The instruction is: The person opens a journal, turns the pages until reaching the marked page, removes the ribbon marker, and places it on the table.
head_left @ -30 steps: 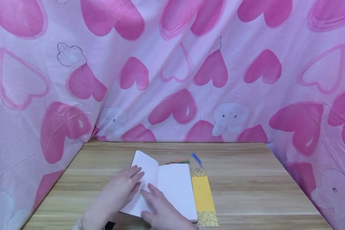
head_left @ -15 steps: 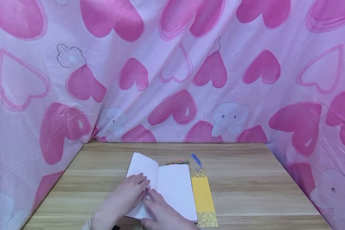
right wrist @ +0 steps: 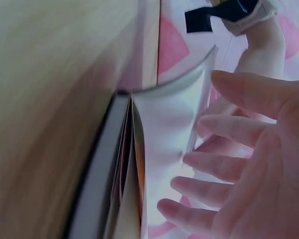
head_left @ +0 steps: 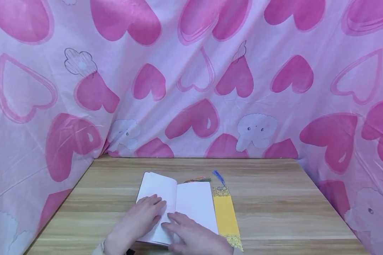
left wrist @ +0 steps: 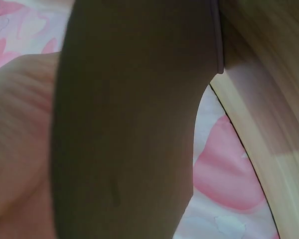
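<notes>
An open notebook with white pages lies on the wooden table, its left side slightly raised. My left hand rests on the left page, fingers extended toward the fold. Over the lower part of the pages is my right hand, its fingers spread and pointing at the left page. The right wrist view shows this right hand holding nothing, with the curved left page beyond its fingertips. Orange and dark red slips show between the pages. A dark, blurred surface fills the left wrist view beside my left hand.
A yellow bookmark with patterned ends and a blue tassel lies along the notebook's right side. Orange and green tassels stick out past its top edge. Pink heart-printed cloth hangs behind the table.
The left side of the notebook has come down flatter to the left. My left hand has slid down and toward the fold, then settled; my right hand has shifted slightly right.
</notes>
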Tool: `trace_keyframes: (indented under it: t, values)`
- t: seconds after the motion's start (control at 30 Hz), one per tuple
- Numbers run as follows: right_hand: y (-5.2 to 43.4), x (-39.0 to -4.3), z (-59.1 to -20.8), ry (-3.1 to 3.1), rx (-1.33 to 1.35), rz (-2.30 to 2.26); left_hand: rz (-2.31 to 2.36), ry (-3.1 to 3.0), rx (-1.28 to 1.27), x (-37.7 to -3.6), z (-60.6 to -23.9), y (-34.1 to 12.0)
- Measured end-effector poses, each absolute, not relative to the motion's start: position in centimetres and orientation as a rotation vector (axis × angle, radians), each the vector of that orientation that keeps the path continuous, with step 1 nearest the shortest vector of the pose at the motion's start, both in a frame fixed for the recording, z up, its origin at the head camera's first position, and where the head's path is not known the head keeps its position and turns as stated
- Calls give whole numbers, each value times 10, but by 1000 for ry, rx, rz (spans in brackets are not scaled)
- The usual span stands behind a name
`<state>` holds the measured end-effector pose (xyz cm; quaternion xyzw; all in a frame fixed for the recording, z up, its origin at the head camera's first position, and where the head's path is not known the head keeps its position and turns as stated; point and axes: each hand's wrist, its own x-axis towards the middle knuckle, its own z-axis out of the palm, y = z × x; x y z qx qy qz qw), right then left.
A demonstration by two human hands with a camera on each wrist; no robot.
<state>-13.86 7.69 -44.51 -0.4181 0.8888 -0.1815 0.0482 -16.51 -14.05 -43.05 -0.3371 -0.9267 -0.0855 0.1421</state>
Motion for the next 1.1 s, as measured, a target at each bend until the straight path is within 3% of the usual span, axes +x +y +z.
trace_keyframes:
  t: [0.57,1.1]
  values:
    - [116,-164,-452,2691,-922,-188,-256,-2763,-938,-170,-434,-143]
    - [128,-171,-444,2633,-826,-334,-284,-2804,-937,-170,-431,-144]
